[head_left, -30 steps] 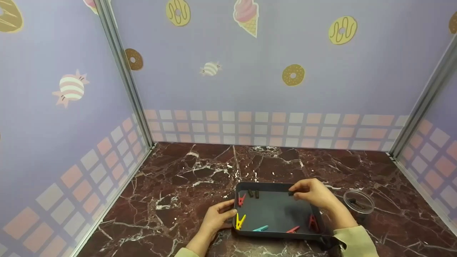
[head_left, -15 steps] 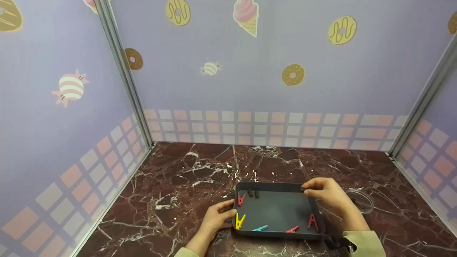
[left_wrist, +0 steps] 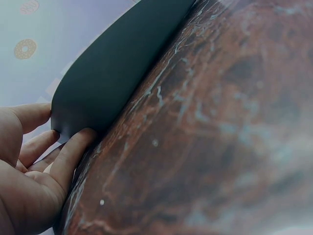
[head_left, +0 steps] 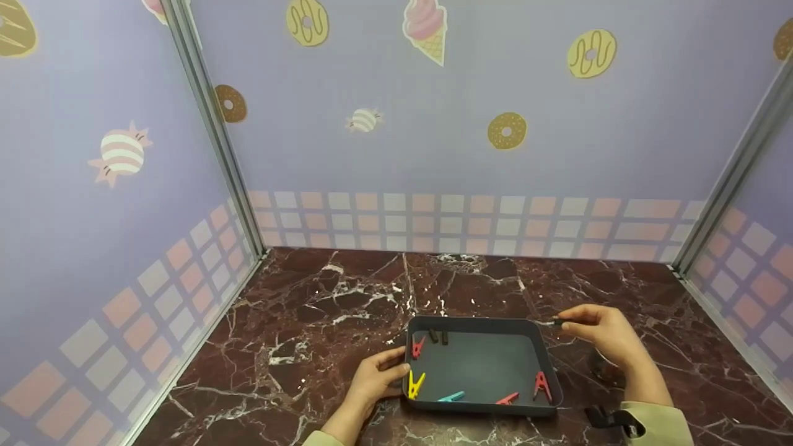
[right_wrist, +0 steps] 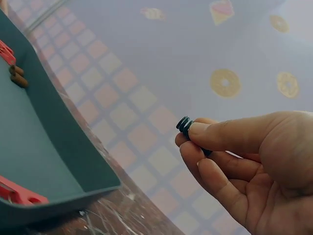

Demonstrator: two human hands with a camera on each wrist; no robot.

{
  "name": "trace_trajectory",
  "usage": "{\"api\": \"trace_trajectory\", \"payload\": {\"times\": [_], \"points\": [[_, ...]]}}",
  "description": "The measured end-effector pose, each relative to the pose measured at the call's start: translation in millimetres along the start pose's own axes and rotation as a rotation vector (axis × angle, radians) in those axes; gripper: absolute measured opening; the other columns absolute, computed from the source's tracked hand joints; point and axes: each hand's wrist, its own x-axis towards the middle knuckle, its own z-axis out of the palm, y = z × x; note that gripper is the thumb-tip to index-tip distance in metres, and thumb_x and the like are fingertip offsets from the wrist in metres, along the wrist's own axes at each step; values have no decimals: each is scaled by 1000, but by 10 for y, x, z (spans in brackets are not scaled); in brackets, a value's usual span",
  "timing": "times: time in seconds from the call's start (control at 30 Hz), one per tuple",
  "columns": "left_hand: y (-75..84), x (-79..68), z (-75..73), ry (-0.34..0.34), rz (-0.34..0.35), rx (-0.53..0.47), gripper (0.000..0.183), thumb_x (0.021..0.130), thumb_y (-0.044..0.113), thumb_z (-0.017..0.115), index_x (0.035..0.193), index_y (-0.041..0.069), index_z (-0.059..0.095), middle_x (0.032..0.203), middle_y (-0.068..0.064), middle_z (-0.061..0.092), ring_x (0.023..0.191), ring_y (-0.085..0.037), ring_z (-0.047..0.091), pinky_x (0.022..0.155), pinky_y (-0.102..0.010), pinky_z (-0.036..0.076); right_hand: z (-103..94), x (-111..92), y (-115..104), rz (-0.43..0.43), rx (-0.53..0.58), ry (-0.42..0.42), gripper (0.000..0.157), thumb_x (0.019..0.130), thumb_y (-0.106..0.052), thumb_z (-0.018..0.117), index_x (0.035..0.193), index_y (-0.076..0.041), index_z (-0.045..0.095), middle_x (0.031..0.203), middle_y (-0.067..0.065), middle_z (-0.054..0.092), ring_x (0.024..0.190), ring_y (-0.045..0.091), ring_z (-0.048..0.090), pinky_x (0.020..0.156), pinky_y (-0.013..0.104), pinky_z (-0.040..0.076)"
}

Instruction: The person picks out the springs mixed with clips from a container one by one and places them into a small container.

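My right hand [head_left: 604, 331] pinches a small black ridged piece [right_wrist: 185, 125] between thumb and fingers, in the air just right of the tray's back right corner. The piece has screw-like rings at its exposed end; the fingers hide the rest. A dark rectangular tray [head_left: 483, 410] lies on the table. My left hand [head_left: 375, 378] rests against the outside of its left wall, fingertips touching near the corner, as the left wrist view also shows. Inside the tray, two short dark brown sticks [head_left: 445, 337] lie at the back left.
Along the tray's sides are a yellow clothespin [head_left: 416, 385], a teal clothespin [head_left: 452, 396] and several red clothespins [head_left: 542, 387]. A clear round container [head_left: 604, 368] stands right of the tray, partly behind the right forearm. Patterned walls enclose the dark red marbled table [head_left: 334, 297].
My right hand has moved rightward from over the tray's back right part to outside it, still pinching the small black piece. The left hand and the tray have stayed put.
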Motion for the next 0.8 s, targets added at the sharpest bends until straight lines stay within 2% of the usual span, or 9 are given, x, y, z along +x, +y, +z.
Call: {"api": "trace_trajectory", "payload": {"times": [0.2,0.33,0.47,0.63,0.73,0.8], "points": [[5,-7,2,-10,-13,-37,53,95,7,70,143,-9,54,139,-33,60,110,-24,69,78,-43,66,-119,-34,85,29,11,32,36,95,-21,74,122,3,71,104,6,78,85,5,70,71,27,57],[22,-18,1,-15,-14,-43,53,95,7,70,143,-10,54,139,-33,59,110,-24,69,78,-44,66,-191,-58,145,66,31,45,39,95,-19,74,125,5,69,102,8,80,84,7,73,67,28,57],[40,-24,-4,-18,6,-28,52,95,7,70,141,-10,55,140,-34,58,114,-26,68,80,-43,66,-251,-83,222,106,-18,67,38,95,-19,74,125,5,69,103,10,79,80,8,71,64,26,55],[37,-21,-4,-3,25,8,51,94,8,71,139,-10,57,138,-33,60,122,-31,65,86,-41,64,-323,-120,312,163,-55,68,40,96,-22,73,127,4,68,105,10,79,84,9,71,67,27,57],[32,-18,-3,-1,14,4,52,94,8,72,140,-10,57,140,-33,59,122,-32,65,85,-42,65,-375,-148,348,202,-36,57,42,96,-23,73,129,3,68,107,8,78,88,10,70,71,29,60],[28,-17,-5,2,18,10,52,94,9,72,140,-10,57,140,-33,59,123,-33,64,85,-42,65,-419,-163,374,210,-61,55,43,96,-23,73,129,4,67,111,10,77,89,8,68,74,28,61]]}}
